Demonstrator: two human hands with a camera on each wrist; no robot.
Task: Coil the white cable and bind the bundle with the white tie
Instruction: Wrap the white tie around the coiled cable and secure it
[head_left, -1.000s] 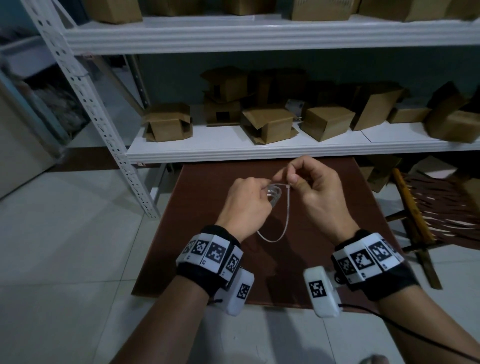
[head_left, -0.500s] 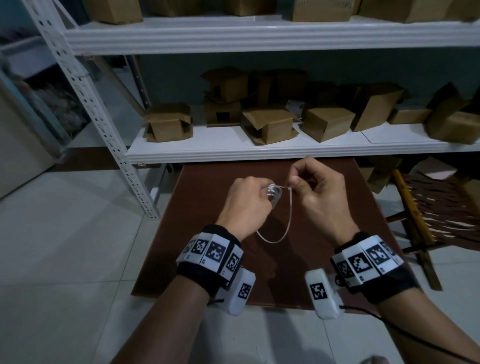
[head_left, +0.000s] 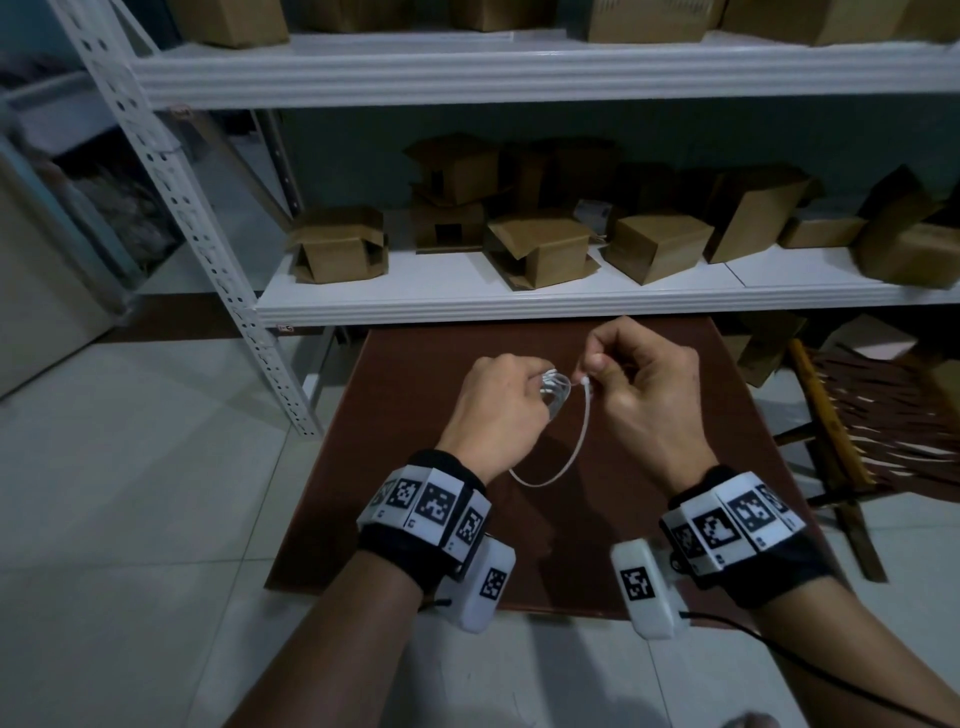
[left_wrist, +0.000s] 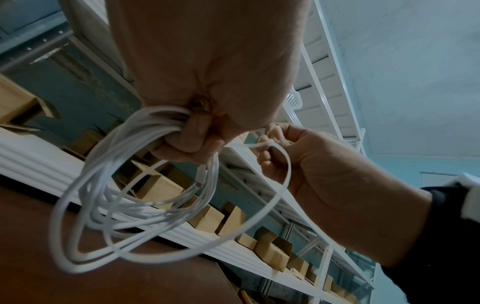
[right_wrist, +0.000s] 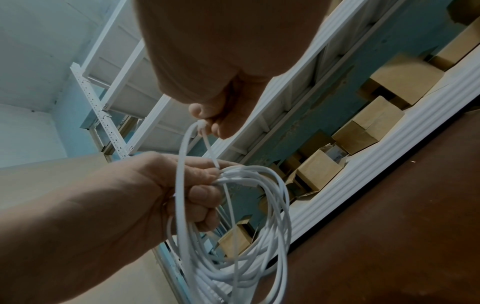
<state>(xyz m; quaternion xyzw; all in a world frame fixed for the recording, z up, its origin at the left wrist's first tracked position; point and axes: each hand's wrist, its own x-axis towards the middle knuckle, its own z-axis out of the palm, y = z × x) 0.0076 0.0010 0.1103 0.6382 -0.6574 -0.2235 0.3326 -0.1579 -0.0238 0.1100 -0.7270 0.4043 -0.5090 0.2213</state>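
1. The white cable (left_wrist: 145, 207) is wound into a bundle of several loops and hangs in the air above the brown bench (head_left: 649, 545), not touching it.
2. The left hand (head_left: 493, 410) has its fingers curled tightly around the top of the coil and holds the loops together.
3. The white tie (left_wrist: 275, 185) makes one big loose loop that passes around the bundle, and its head is closed on its own tail.
4. The right hand (head_left: 644, 400) pinches the head end of the tie between thumb and fingertips, just beside the left hand.
5. Behind the bench stands a white shelf (head_left: 571, 301) with cardboard boxes (head_left: 540, 249).
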